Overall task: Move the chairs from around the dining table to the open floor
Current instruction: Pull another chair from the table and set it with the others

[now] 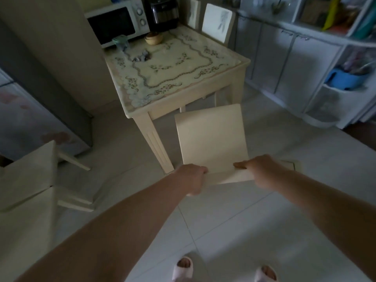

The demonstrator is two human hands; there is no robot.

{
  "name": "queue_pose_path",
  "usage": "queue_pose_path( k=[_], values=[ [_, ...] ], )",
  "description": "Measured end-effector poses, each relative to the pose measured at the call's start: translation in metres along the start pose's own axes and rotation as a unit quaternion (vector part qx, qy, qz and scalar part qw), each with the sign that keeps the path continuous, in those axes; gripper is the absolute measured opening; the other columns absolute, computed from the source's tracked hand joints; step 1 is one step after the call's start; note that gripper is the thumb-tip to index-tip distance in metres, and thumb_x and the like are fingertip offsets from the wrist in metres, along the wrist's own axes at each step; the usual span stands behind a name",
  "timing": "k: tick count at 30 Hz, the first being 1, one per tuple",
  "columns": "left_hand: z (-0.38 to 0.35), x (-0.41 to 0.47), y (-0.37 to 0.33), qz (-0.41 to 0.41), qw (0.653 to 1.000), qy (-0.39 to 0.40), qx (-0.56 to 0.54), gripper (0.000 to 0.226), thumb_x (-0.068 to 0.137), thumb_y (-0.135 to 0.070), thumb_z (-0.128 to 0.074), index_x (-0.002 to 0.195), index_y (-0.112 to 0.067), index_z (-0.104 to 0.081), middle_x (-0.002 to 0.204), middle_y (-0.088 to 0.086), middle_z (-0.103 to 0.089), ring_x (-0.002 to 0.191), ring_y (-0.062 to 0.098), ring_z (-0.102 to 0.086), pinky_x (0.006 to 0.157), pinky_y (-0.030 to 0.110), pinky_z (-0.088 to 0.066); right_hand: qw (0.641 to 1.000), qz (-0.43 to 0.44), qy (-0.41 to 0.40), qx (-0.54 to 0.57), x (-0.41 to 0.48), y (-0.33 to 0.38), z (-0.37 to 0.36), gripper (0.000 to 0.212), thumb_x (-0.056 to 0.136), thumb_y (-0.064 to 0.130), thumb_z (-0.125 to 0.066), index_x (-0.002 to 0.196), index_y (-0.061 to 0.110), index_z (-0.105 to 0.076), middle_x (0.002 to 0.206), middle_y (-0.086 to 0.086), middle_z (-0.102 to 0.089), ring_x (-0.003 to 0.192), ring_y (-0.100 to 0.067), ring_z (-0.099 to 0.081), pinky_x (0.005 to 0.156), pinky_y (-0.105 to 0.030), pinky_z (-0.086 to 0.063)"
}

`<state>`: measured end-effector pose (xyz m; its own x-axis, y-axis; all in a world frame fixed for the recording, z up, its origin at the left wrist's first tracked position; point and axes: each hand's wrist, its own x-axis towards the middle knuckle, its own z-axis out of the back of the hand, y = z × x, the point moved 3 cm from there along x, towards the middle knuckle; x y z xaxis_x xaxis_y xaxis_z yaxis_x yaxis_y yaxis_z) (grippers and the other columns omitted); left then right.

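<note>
A cream chair (210, 137) stands at the near side of the dining table (195, 92), its seat partly out from under the table edge. My left hand (192, 178) grips the left end of the chair's backrest top. My right hand (262, 171) grips the right end of the same backrest. Two more cream chairs (28, 171) stand on the floor at the left, one behind the other. Another chair (218, 22) stays tucked at the table's far side, with a further chair back (194, 13) beside it.
A microwave (116, 23), a coffee machine (161, 13) and a small bowl (153, 38) sit at the table's far end. A fridge (30, 119) is at the left, white cabinets and shelves (295, 64) at the right. Tiled floor (244, 231) spreads around my slippered feet.
</note>
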<state>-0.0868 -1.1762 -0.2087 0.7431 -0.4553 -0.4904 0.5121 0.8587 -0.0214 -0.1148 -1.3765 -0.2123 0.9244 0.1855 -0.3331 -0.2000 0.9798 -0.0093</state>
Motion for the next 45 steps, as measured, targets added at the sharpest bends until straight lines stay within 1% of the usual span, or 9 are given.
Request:
queue_pose_path(
  k=[5,10,17,20,22,29,35,40,45],
  values=[
    [-0.008,-0.011,0.058,-0.090,0.996,-0.012,0.027,0.056,0.084,-0.009,-0.053,0.138,-0.024,-0.046,0.126,0.009,-0.060,0.111,0.030,-0.059,0.078,0.027,-0.042,0.994,-0.079,-0.040,0.057,-0.014,0.071,0.002,0.058,0.084,0.017,-0.062,0.136,0.038,-0.048,0.124,0.002,-0.063,0.106,-0.020,-0.062,0.085,-0.022,-0.044],
    [-0.025,-0.037,0.102,-0.131,0.990,-0.007,0.047,0.058,0.082,-0.010,-0.058,0.135,-0.029,-0.046,0.123,0.010,-0.061,0.109,0.030,-0.060,0.084,0.031,-0.047,0.985,-0.137,-0.034,0.103,-0.033,0.147,-0.002,0.058,0.086,0.009,-0.050,0.138,0.034,-0.045,0.128,0.001,-0.059,0.110,-0.021,-0.060,0.093,-0.026,-0.048],
    [-0.053,-0.073,0.149,-0.150,0.987,-0.002,0.063,0.062,0.086,-0.009,-0.052,0.143,-0.031,-0.038,0.135,0.011,-0.054,0.116,0.032,-0.056,0.090,0.034,-0.047,0.969,-0.211,-0.056,0.114,-0.050,0.229,-0.014,0.062,0.087,0.000,-0.042,0.141,0.032,-0.042,0.125,-0.001,-0.061,0.105,-0.019,-0.059,0.082,-0.018,-0.042],
    [-0.066,-0.096,0.170,-0.147,0.987,-0.002,0.068,0.068,0.086,-0.008,-0.051,0.145,-0.035,-0.033,0.139,0.010,-0.051,0.119,0.032,-0.055,0.092,0.034,-0.046,0.965,-0.226,-0.062,0.113,-0.056,0.264,-0.024,0.062,0.086,0.001,-0.043,0.139,0.032,-0.043,0.123,0.000,-0.062,0.104,-0.019,-0.059,0.086,-0.020,-0.045],
    [-0.077,-0.114,0.183,-0.152,0.986,-0.003,0.076,0.069,0.086,-0.008,-0.051,0.146,-0.036,-0.031,0.141,0.010,-0.050,0.121,0.031,-0.054,0.093,0.034,-0.046,0.963,-0.234,-0.052,0.120,-0.064,0.290,-0.031,0.067,0.085,0.003,-0.044,0.142,0.036,-0.038,0.124,0.000,-0.061,0.107,-0.022,-0.059,0.090,-0.027,-0.049],
    [-0.095,-0.196,0.226,-0.183,0.981,-0.002,0.069,0.065,0.083,-0.005,-0.056,0.141,-0.033,-0.043,0.131,0.004,-0.057,0.112,0.026,-0.057,0.076,0.028,-0.041,0.964,-0.238,-0.044,0.114,-0.103,0.384,-0.018,0.061,0.084,0.009,-0.052,0.138,0.035,-0.043,0.125,-0.002,-0.061,0.109,-0.024,-0.059,0.091,-0.030,-0.050],
    [-0.122,-0.255,0.274,-0.206,0.975,0.002,0.087,0.063,0.085,-0.008,-0.052,0.140,-0.036,-0.043,0.132,0.006,-0.056,0.115,0.028,-0.057,0.083,0.029,-0.043,0.953,-0.263,-0.015,0.152,-0.124,0.474,-0.019,0.060,0.084,0.010,-0.054,0.135,0.038,-0.045,0.116,-0.004,-0.064,0.106,-0.026,-0.058,0.090,-0.034,-0.052],
    [-0.128,-0.282,0.308,-0.233,0.966,0.011,0.114,0.067,0.084,-0.007,-0.051,0.143,-0.036,-0.040,0.134,0.004,-0.056,0.116,0.026,-0.057,0.086,0.030,-0.045,0.944,-0.281,-0.027,0.172,-0.126,0.524,-0.020,0.057,0.082,0.009,-0.054,0.132,0.036,-0.050,0.114,-0.004,-0.066,0.105,-0.027,-0.060,0.088,-0.036,-0.052],
    [-0.132,-0.304,0.335,-0.245,0.964,0.023,0.104,0.066,0.082,-0.001,-0.051,0.140,-0.032,-0.046,0.130,0.005,-0.058,0.115,0.027,-0.058,0.087,0.029,-0.047,0.943,-0.298,-0.027,0.145,-0.124,0.560,-0.021,0.063,0.080,0.010,-0.054,0.136,0.038,-0.046,0.124,0.001,-0.062,0.113,-0.023,-0.058,0.092,-0.030,-0.047]
  ],
)
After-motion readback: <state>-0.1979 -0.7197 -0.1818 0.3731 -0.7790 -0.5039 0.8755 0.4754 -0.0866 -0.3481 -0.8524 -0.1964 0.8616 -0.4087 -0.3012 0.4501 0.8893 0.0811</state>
